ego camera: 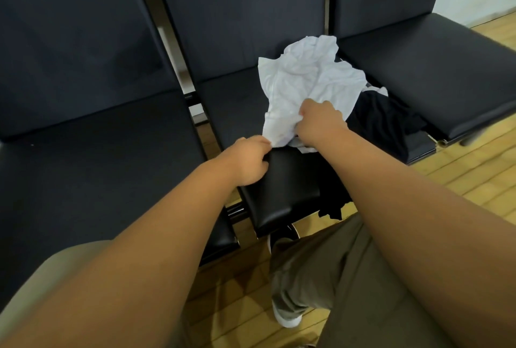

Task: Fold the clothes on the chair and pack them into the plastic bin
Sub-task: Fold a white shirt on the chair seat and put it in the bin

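Bare forearms rise from the bottom edge. The left hand pinches the lower corner of a crumpled white fabric garment; the right hand clutches its middle. It sits mid-frame, partly over black clothing on a black padded chair seat.

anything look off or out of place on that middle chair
The black garment sprawls across the right of the seat, one end dangling off its front edge toward the floor. The white garment is merely crumpled.
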Tool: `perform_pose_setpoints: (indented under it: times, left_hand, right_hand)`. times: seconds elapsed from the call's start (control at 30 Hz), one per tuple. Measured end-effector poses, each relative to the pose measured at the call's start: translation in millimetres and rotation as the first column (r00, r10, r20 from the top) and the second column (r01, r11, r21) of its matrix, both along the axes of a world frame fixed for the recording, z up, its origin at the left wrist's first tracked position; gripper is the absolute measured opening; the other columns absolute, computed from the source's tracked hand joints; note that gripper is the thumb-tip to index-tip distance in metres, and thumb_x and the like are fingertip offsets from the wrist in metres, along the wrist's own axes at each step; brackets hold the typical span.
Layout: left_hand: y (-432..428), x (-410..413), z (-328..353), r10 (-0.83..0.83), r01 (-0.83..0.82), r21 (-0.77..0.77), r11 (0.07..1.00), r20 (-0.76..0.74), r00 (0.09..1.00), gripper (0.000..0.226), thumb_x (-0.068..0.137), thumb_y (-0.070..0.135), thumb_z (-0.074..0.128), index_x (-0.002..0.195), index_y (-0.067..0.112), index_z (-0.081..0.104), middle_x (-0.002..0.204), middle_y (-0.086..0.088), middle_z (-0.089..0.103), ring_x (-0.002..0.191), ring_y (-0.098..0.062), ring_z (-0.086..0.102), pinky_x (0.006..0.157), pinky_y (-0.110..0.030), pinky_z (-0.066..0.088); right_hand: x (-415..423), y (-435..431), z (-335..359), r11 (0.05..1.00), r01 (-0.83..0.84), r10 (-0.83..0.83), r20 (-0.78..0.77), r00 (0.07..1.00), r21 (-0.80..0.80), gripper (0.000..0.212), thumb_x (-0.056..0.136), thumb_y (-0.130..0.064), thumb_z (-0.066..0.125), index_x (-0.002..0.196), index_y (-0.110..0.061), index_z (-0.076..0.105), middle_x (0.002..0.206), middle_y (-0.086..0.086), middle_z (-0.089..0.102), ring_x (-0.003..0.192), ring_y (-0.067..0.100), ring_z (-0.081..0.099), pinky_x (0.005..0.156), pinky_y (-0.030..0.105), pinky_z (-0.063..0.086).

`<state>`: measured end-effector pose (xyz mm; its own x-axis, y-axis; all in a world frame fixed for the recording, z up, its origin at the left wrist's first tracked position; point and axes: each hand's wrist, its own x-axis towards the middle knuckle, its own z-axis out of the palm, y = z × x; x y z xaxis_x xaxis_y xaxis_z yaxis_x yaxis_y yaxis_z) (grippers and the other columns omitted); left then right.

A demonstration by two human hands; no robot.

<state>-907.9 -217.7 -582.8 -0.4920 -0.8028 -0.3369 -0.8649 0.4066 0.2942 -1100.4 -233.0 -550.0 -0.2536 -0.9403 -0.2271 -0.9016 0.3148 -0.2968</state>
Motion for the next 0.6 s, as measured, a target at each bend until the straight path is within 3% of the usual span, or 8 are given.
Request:
perform_pose_setpoints:
  times: [0.1, 0.23, 0.4, 0.47, 0.5, 0.57, 0.6]
  left_hand:
    - [-8, 3, 18, 0.164, -0.182, -0.078, 0.98, -0.2, 0.966, 0.035, 0.102, 0.018, 0.059, 0.135, 0.017, 0.07, 0.14, -0.004, 0.059, 0.129, -0.028, 0.056, 0.112, -0.039, 0.045]
    - [-14, 11, 39, 0.313, -0.389, -0.097, 0.916, -0.432, 0.846, 0.024, 0.1, 0.022, 0.064, 0.121, 0.021, 0.076, 0.127, 0.0, 0.059, 0.111, -0.019, 0.063, 0.1, -0.037, 0.053]
    - [-14, 21, 39, 0.385, -0.477, -0.036, 0.878, -0.538, 0.75, 0.051, 0.091, 0.023, 0.077, 0.134, 0.025, 0.051, 0.133, 0.005, 0.051, 0.103, -0.016, 0.064, 0.09, -0.04, 0.059]
    - [-15, 22, 40, 0.365, -0.471, -0.056, 0.88, -0.552, 0.749, 0.058, 0.093, 0.022, 0.076, 0.143, 0.028, 0.049, 0.135, 0.006, 0.052, 0.105, -0.016, 0.063, 0.091, -0.034, 0.055]
    - [-16, 23, 41, 0.341, -0.453, -0.087, 0.887, -0.539, 0.771, 0.047, 0.095, 0.023, 0.074, 0.138, 0.028, 0.055, 0.127, 0.005, 0.057, 0.102, -0.017, 0.063, 0.086, -0.032, 0.052]
    - [-18, 24, 42, 0.31, -0.42, -0.141, 0.896, -0.479, 0.821, 0.009, 0.1, 0.025, 0.067, 0.108, 0.022, 0.068, 0.099, 0.001, 0.061, 0.09, -0.021, 0.062, 0.071, -0.031, 0.043]
    - [-18, 24, 43, 0.309, -0.425, -0.151, 0.892, -0.482, 0.82, 0.008, 0.102, 0.025, 0.064, 0.097, 0.02, 0.068, 0.088, 0.001, 0.06, 0.082, -0.02, 0.06, 0.066, -0.032, 0.039]
  right_hand:
    - [5, 2, 12, 0.974, -0.017, 0.068, 0.223, 0.972, -0.224, 0.015, 0.102, -0.019, 0.05, 0.117, -0.018, 0.051, 0.107, 0.005, 0.06, 0.098, 0.029, 0.061, 0.077, 0.042, 0.052]
    - [19, 2, 23, 0.921, -0.014, 0.148, 0.316, 0.937, -0.389, 0.007, 0.105, -0.027, 0.048, 0.107, -0.029, 0.054, 0.099, -0.002, 0.067, 0.092, 0.021, 0.064, 0.078, 0.039, 0.054]
    - [39, -2, 24, 0.885, -0.143, 0.275, 0.25, 0.928, -0.442, 0.023, 0.109, -0.032, 0.052, 0.119, -0.028, 0.072, 0.107, -0.007, 0.073, 0.1, 0.015, 0.064, 0.087, 0.031, 0.052]
    - [43, -1, 25, 0.882, -0.177, 0.311, 0.26, 0.914, -0.436, 0.025, 0.109, -0.032, 0.052, 0.119, -0.029, 0.074, 0.104, -0.01, 0.073, 0.096, 0.009, 0.063, 0.08, 0.018, 0.046]
    - [45, -1, 26, 0.877, -0.176, 0.324, 0.28, 0.904, -0.446, 0.024, 0.109, -0.032, 0.053, 0.119, -0.029, 0.075, 0.102, -0.012, 0.072, 0.094, 0.005, 0.062, 0.075, 0.01, 0.041]
    - [46, 0, 28, 0.857, -0.138, 0.332, 0.328, 0.884, -0.497, 0.023, 0.108, -0.031, 0.055, 0.117, -0.029, 0.075, 0.099, -0.017, 0.07, 0.09, 0.002, 0.061, 0.073, 0.003, 0.038]
    - [45, 0, 29, 0.847, -0.1, 0.323, 0.355, 0.878, -0.523, 0.022, 0.107, -0.031, 0.055, 0.116, -0.029, 0.075, 0.096, -0.017, 0.07, 0.087, 0.001, 0.061, 0.074, 0.001, 0.037]
